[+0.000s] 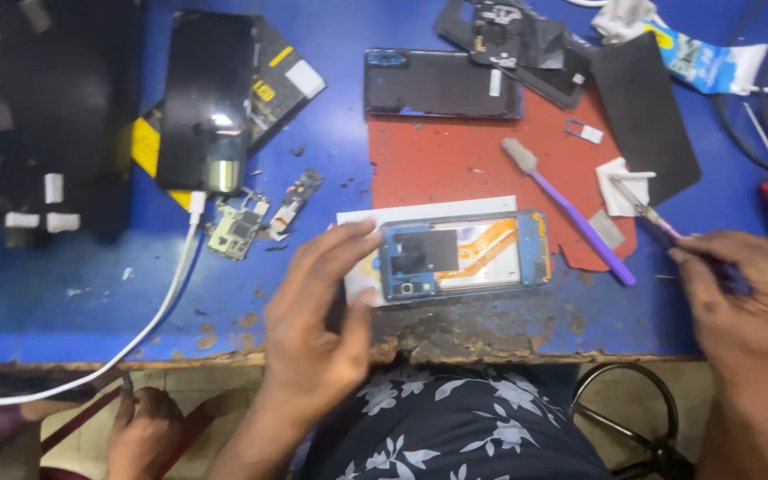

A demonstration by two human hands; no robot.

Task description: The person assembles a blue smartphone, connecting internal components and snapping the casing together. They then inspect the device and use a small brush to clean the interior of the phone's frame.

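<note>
Glossy black phone (206,102), seemingly plastic brush (571,209), chipped wooden table edge (455,342).

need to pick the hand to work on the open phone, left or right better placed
Right, probably. The right hand already holds the tweezers beside the opened phone, tips pointing away. The left hand rests its fingers on the phone's left end, steadying it.

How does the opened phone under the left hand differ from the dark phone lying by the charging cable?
The opened phone shows its blue frame, orange ribbon cable and inner parts; the dark phone shows a closed glossy black face. The opened phone lies crosswise near the table edge, steadied by the left hand; the dark phone lies lengthwise farther back, untouched, a white cable at its lower end. Both rest flat on the blue table.
</note>
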